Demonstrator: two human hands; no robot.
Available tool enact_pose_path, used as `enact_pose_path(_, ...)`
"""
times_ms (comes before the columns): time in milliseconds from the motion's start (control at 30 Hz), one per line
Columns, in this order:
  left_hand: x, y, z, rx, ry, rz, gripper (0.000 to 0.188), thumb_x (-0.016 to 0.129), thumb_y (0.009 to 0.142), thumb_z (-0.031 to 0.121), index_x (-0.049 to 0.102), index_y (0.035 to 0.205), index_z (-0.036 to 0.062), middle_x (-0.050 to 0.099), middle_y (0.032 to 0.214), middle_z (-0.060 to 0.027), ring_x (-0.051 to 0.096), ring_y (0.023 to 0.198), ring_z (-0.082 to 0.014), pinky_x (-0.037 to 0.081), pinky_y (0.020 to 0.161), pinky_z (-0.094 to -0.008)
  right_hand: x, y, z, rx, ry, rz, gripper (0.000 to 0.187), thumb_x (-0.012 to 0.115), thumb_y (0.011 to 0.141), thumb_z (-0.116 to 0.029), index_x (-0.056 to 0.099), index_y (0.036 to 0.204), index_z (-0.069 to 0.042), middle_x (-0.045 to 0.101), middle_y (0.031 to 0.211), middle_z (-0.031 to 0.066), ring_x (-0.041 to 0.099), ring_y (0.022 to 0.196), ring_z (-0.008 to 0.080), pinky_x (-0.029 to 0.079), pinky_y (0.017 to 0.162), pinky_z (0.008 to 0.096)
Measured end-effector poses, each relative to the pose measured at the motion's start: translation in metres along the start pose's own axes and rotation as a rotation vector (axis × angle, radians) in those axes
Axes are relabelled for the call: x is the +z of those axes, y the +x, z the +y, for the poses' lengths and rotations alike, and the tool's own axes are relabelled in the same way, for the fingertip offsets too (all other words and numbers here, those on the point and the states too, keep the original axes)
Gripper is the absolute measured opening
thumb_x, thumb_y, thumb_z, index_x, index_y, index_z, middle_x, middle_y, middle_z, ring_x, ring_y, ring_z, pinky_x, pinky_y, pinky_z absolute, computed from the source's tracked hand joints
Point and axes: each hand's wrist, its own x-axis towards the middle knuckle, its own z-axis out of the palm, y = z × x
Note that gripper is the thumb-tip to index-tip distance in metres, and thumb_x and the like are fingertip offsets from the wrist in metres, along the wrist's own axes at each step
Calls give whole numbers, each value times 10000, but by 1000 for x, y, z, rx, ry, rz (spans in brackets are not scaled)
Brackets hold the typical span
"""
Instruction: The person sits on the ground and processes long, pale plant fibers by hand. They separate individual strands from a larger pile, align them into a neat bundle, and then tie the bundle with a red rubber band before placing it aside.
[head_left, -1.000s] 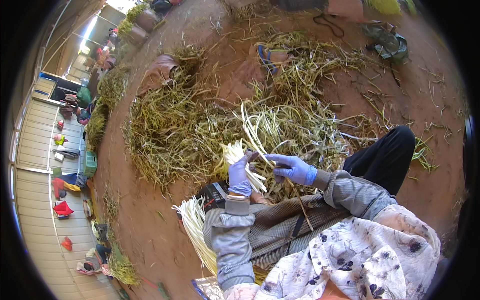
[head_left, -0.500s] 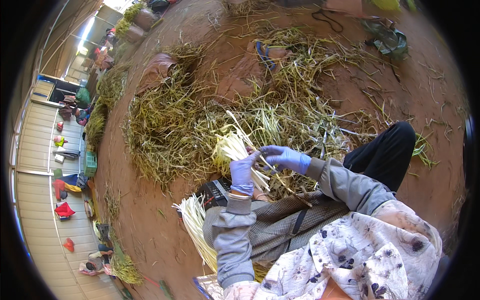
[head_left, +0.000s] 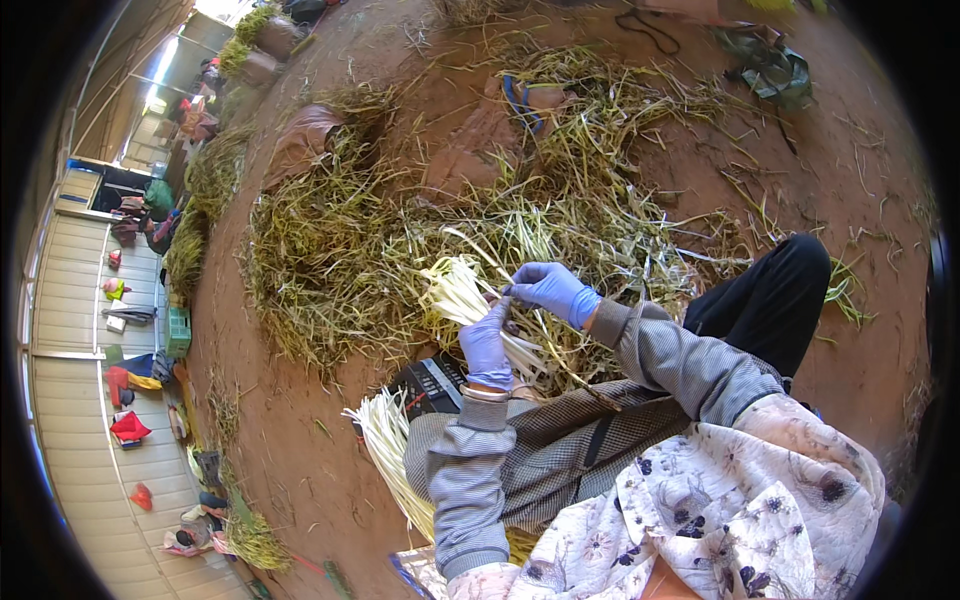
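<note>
Green plastic makes up a crate [head_left: 178, 332] at the far left, well apart from a broad heap of tangled stalks [head_left: 330, 270] on the brown floor. Loose pale stalks [head_left: 385, 445] lie beside the seated person's left leg, near a black box [head_left: 432, 385]. Gloved in violet, the left hand [head_left: 487, 350] has its grip wrapped around a whitish bundle [head_left: 458, 290], raised before the heap. Just beside it, the right hand's [head_left: 555, 292] grip pinches a long stalk [head_left: 472, 246] between pressed fingertips.

Gloved hands [head_left: 486, 350] [head_left: 558, 293]: two, both in play!
Pale stalk bundles [head_left: 455, 288] [head_left: 385, 440]: two!
Green crates [head_left: 178, 332]: just one!
Raised knees [head_left: 800, 265]: one!
</note>
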Motion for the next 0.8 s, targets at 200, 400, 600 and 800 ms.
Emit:
enact_pose_path(200, -3, -3, 10, -111, -125, -6, 200, 653, 775, 87, 585, 946, 8, 585, 730, -23, 483, 487, -78, 397, 423, -189, -3, -3, -1, -59, -136, -120, 135, 643, 746, -124, 602, 823, -21, 571, 674, 12, 494, 630, 85, 435, 618, 236)
enact_pose_path(400, -11, 2, 9, -148, -97, -30, 197, 653, 769, 72, 575, 934, -3, 589, 734, -32, 495, 483, -82, 406, 410, -193, -3, -7, -2, -131, -255, -152, 166, 658, 728, -153, 604, 820, -26, 584, 674, 36, 519, 635, 110, 445, 627, 257)
enact_pose_path(600, -18, 1, 23, -223, -321, -11, 175, 617, 782, 50, 561, 934, -16, 558, 679, -39, 494, 483, -91, 418, 392, -189, -1, -17, -13, -248, -479, -181, 162, 661, 746, -165, 585, 803, -34, 579, 660, 27, 506, 610, 90, 449, 606, 243)
enact_pose_path(800, -44, 0, 52, -183, -724, -165, 120, 567, 838, 119, 547, 877, 8, 494, 599, 8, 451, 498, -64, 409, 469, -173, -33, -25, -11, -286, -653, -184, 123, 656, 750, -159, 603, 764, -49, 607, 663, 64, 551, 581, 137, 489, 604, 276)
